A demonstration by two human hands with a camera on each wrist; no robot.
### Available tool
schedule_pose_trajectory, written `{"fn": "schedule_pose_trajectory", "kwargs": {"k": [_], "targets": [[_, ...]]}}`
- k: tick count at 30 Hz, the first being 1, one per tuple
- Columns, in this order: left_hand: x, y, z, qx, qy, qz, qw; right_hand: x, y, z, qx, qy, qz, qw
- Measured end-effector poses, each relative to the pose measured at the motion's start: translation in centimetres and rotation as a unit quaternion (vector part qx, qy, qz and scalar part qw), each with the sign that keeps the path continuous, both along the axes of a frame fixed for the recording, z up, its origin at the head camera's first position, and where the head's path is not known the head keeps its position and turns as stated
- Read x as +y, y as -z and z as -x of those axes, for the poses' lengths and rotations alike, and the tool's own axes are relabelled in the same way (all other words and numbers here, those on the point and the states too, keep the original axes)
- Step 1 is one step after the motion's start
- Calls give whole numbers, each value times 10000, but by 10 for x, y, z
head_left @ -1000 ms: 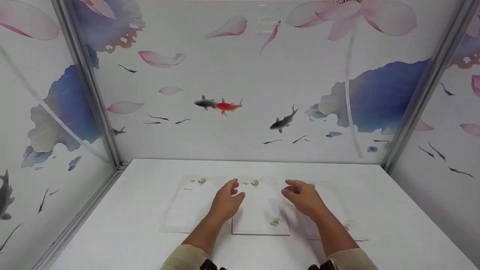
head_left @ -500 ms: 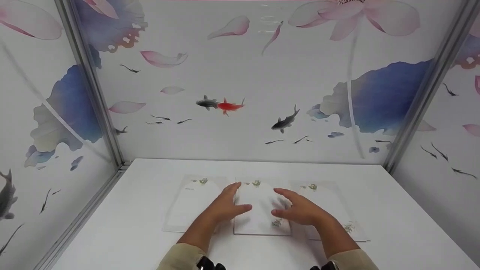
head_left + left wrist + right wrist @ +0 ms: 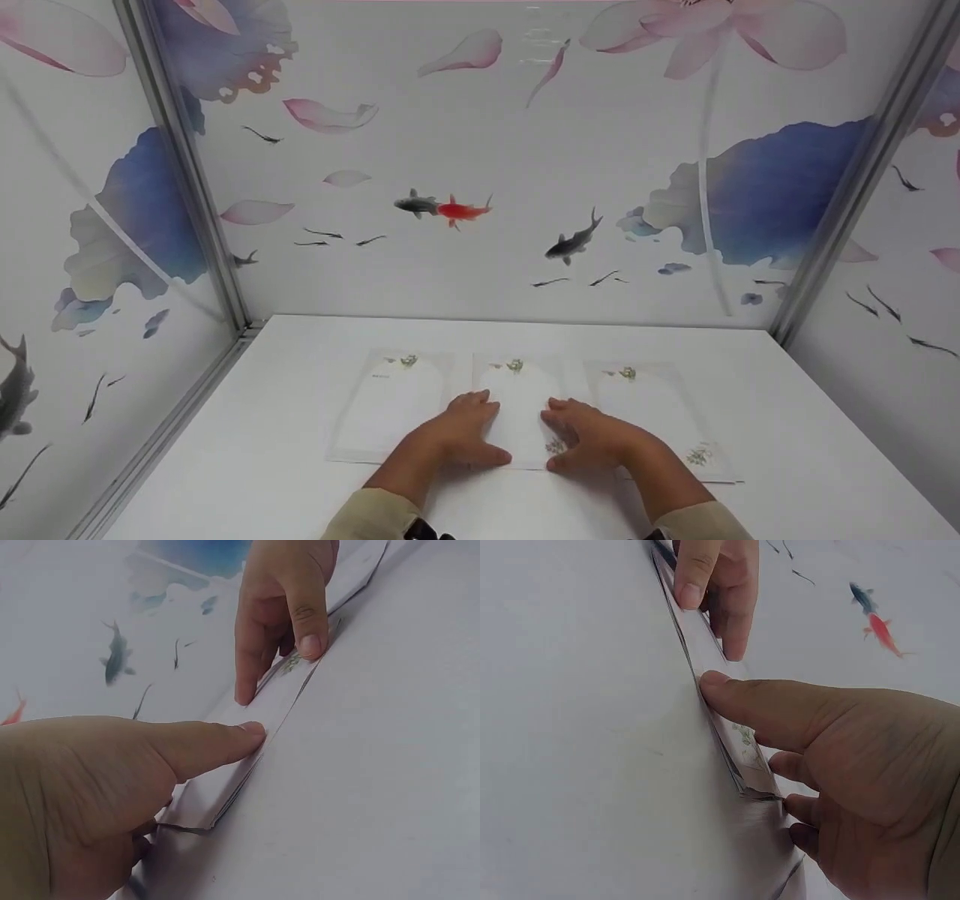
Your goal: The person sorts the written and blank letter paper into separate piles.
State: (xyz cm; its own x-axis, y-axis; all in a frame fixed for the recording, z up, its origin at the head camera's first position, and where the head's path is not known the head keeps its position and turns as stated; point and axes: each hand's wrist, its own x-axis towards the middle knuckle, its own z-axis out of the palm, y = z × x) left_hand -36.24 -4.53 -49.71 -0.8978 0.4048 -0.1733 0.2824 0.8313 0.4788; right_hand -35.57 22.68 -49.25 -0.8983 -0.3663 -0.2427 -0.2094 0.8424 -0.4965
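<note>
Three stacks of white paper with green floral print lie in a row on the white table. My left hand (image 3: 469,431) holds the left side of the middle paper stack (image 3: 521,412); my right hand (image 3: 592,435) holds its right side. Both thumbs rest on top at the near edge, seen in the left wrist view on the paper stack (image 3: 206,791). In the right wrist view, the fingers of my right hand (image 3: 855,750) bend along the stack's side, and the sheet edges are slightly parted. My hands cover both side edges.
The left paper stack (image 3: 394,409) bears a short line of print at its top. To the right lies another paper stack (image 3: 649,420), partly behind my right forearm. White panels (image 3: 510,262) printed with fish and lotus, in metal frames, enclose the table (image 3: 300,390).
Both hands have come down and toward the near edge onto the middle stack, from hovering over it with spread fingers. The right stack's top print has come into view.
</note>
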Motion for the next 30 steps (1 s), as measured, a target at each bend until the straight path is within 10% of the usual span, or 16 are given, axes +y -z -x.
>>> {"fn": "schedule_pose_trajectory", "kwargs": {"k": [9, 30], "targets": [[2, -1, 0, 161, 122, 295, 9994, 2, -2, -2, 238, -299, -91, 9992], [12, 5, 4, 959, -357, 405, 9939, -13, 5, 5, 691, 796, 84, 9944]]}}
